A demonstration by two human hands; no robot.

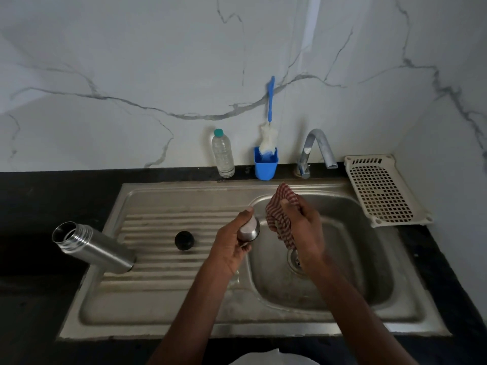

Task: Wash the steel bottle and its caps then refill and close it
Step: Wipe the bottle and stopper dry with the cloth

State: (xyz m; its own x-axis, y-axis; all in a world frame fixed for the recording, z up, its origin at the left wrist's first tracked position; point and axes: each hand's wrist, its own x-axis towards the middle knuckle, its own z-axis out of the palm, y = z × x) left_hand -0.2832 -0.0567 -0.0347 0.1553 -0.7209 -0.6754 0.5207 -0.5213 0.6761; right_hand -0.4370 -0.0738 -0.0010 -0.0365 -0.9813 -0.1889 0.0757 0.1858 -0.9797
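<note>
Gripping a rounded steel cap (249, 231), possibly wet, beside checked cloth (279, 216).

Dim, cool, even light; soft shadows only. Pale vertical glare streak on marble wall (311, 27). Dull sheen on sink (163, 201). Black table (39, 206) nearly detailless. Wide-angle bending at edges, slight softness throughout, corners darker.

Steel cap (249, 231) half covered by the left hand (232, 243) in its grip, sink drain (295, 259) mostly behind the right hand (305, 227) and checked cloth (279, 206), steel bottle (92, 246) base hidden, both forearms cut off at bottom edge
</note>
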